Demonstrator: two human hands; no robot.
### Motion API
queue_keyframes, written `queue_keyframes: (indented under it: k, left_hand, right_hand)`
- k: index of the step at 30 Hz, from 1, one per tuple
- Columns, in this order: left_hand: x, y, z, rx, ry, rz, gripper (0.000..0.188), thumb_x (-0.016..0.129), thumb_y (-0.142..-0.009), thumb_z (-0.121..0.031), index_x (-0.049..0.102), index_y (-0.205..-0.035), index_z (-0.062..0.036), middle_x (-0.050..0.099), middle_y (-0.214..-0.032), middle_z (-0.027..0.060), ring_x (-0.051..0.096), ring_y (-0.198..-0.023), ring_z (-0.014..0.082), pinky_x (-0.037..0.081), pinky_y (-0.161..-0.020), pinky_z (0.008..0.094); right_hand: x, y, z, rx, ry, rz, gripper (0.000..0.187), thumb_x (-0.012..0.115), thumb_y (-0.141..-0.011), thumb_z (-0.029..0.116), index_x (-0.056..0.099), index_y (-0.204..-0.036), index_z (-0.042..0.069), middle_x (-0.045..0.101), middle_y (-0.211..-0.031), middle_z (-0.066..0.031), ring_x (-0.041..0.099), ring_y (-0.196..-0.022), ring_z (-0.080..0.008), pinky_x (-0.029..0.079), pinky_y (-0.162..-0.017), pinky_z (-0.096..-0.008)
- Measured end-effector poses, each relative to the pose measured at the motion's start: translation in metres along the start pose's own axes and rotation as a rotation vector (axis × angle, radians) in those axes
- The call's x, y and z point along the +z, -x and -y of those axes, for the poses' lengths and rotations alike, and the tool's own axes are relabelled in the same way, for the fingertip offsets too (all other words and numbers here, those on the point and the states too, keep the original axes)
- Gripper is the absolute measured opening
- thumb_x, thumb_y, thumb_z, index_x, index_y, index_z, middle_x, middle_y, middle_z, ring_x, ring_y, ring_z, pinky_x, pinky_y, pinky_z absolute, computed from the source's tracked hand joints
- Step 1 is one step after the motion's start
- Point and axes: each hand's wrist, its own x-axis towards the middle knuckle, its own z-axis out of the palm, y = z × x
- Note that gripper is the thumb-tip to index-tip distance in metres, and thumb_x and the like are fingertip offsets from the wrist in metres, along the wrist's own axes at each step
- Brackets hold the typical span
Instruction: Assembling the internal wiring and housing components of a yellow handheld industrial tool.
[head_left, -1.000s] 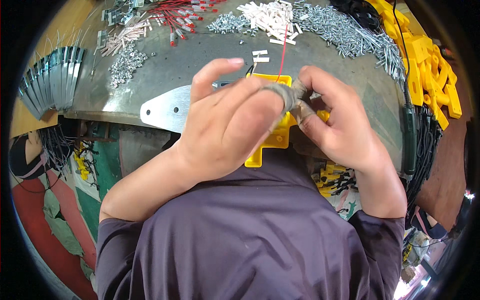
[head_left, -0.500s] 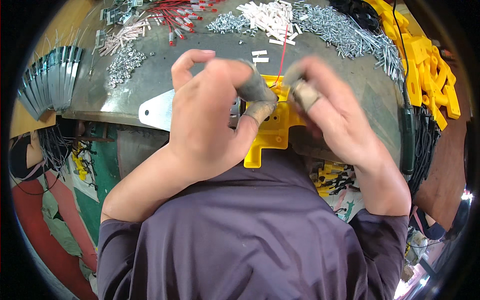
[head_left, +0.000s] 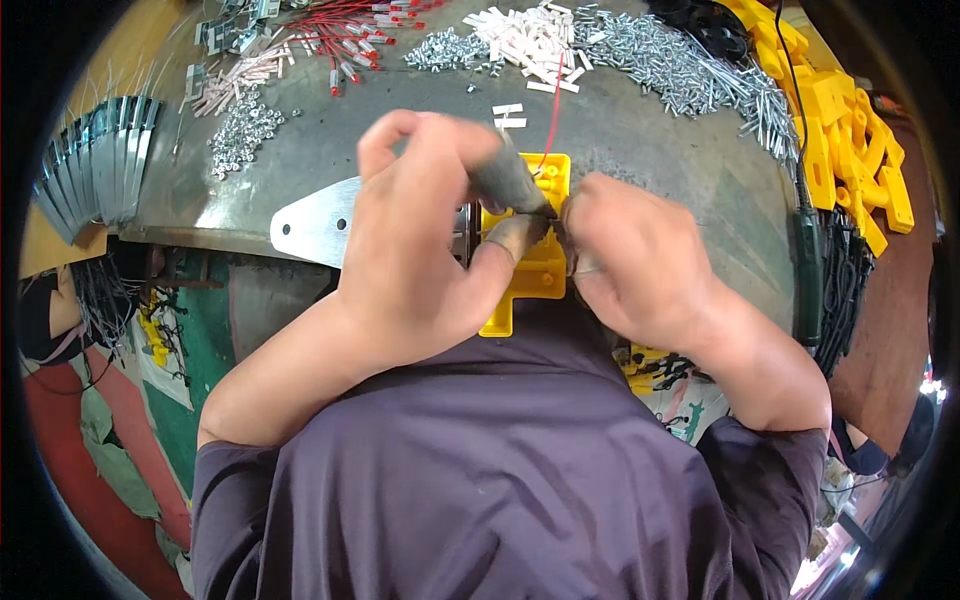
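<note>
A yellow plastic housing [head_left: 541, 283] lies at the table's near edge in front of me, a flat metal plate [head_left: 308, 224] with holes reaching out from its left side. Above the housing, my left hand [head_left: 420, 235] has thumb and forefinger, both in dirty finger covers, pinched together. My right hand [head_left: 640, 262] is closed, its fingertips meeting the left ones over the housing. Whatever the two pinches hold is too small and hidden to name. From the housing's upper part a thin red wire [head_left: 555, 122] rises toward the far side of the table.
Beyond my hands lie white connector pieces [head_left: 525, 40], piled screws [head_left: 680, 75], small nuts [head_left: 240, 135] and red-wired parts [head_left: 355, 45]. Metal blades [head_left: 105, 165] fan out at left. Yellow housings [head_left: 850, 140], black cables [head_left: 848, 290] and a dark green handled tool [head_left: 808, 275] are at right.
My right hand has moved left and closed, its fingertips now meeting the left ones. The left hand keeps its pinch over the housing.
</note>
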Motion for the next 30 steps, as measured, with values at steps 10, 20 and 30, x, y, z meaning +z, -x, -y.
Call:
queue_keyframes:
  k: [10, 20, 30]
  left_hand:
    - [0.002, 0.002, -0.003, -0.170, 0.207, -0.145, 0.041, 0.070, -0.067, 0.006, 0.049, -0.099, -0.0078, 0.062, -0.085, -0.0008, 0.059, -0.075, 0.0177, 0.039, -0.091, 0.0417]
    - [0.008, 0.001, 0.006, 0.129, -0.024, -0.186, 0.046, 0.072, -0.060, 0.004, 0.050, -0.099, -0.0080, 0.060, -0.083, 0.0036, 0.062, -0.078, 0.0254, 0.034, -0.096, 0.0508]
    - [-0.005, 0.008, 0.002, -0.032, -0.101, 0.029, 0.061, 0.071, -0.074, -0.013, 0.034, -0.120, 0.0020, 0.049, -0.118, 0.0207, 0.050, -0.107, 0.0327, 0.032, -0.102, 0.0482]
  right_hand:
    - [0.006, 0.001, 0.008, 0.168, -0.221, -0.076, 0.020, 0.058, -0.082, -0.002, 0.051, -0.099, 0.005, 0.053, -0.070, -0.0113, 0.057, -0.058, -0.0177, 0.047, -0.056, -0.0328]
    - [0.004, 0.000, 0.012, 0.624, -0.866, 0.082, 0.032, 0.045, -0.085, 0.004, 0.048, -0.116, 0.010, 0.050, -0.070, -0.0048, 0.052, -0.061, -0.0146, 0.043, -0.054, -0.0273]
    - [-0.090, 0.091, -0.079, 0.871, 0.654, -0.193, 0.027, 0.062, -0.081, 0.025, 0.061, -0.102, 0.007, 0.065, -0.089, -0.0169, 0.065, -0.088, -0.0325, 0.052, -0.072, -0.0417]
